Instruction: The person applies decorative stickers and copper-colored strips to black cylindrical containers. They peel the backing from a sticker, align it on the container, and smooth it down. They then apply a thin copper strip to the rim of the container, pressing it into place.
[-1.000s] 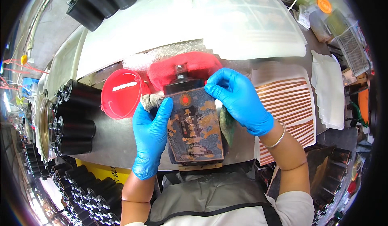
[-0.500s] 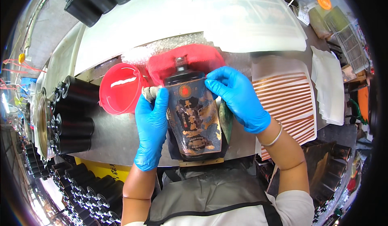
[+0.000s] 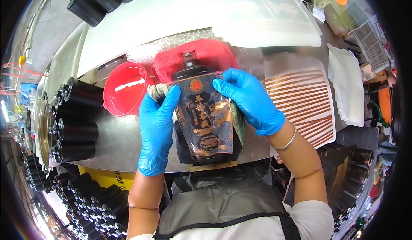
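Note:
A black bottle lies on its back in front of me, its neck pointing away toward a folded red towel. Over its front lies a dark, glossy label film with gold and copper patterns and a round orange emblem. My left hand, in a blue glove with a grey fabric wrap on one finger, pinches the film's upper left edge. At the upper right corner, thumb and fingers of my blue-gloved right hand are closed on the film. Dark cloth shows under the bottle.
A red bucket stands left of the towel. Several black bottles lie farther left, with others at the far edge. On the right is a sheet with copper strips; white sheets cover the table's far part.
Both hands have shifted the label film slightly away from me, up toward the bottle's shoulder. The whole view has also moved a little.

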`<state>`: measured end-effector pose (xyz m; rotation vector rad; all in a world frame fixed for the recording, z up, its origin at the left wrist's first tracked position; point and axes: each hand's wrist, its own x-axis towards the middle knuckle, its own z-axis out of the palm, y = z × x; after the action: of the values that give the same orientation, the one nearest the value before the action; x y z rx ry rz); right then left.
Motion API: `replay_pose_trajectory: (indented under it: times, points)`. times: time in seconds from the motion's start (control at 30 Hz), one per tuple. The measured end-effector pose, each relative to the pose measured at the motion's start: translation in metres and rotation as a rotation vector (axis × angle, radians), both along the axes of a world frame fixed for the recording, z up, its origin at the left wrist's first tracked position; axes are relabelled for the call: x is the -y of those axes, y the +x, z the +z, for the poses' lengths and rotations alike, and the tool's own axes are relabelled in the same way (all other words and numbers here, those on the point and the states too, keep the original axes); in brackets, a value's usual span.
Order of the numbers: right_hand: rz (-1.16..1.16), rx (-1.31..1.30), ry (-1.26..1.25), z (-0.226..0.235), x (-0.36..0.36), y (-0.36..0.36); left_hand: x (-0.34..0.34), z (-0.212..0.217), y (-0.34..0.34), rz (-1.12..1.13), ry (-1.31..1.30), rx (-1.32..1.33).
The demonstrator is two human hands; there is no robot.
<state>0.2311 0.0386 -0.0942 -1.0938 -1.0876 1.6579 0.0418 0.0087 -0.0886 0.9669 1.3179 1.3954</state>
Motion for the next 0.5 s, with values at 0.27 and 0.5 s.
replay_pose_trajectory:
  times: [0.27, 0.5]
  points:
    - [0.176, 0.249, -0.059, 0.011, 0.012, 0.011, 0.016, 0.013, -0.001, -0.013, -0.171, -0.121]
    - [0.332, 0.082, -0.2, -0.006, 0.063, 0.031, 0.07, 0.006, -0.008, -0.271, -0.136, -0.284]
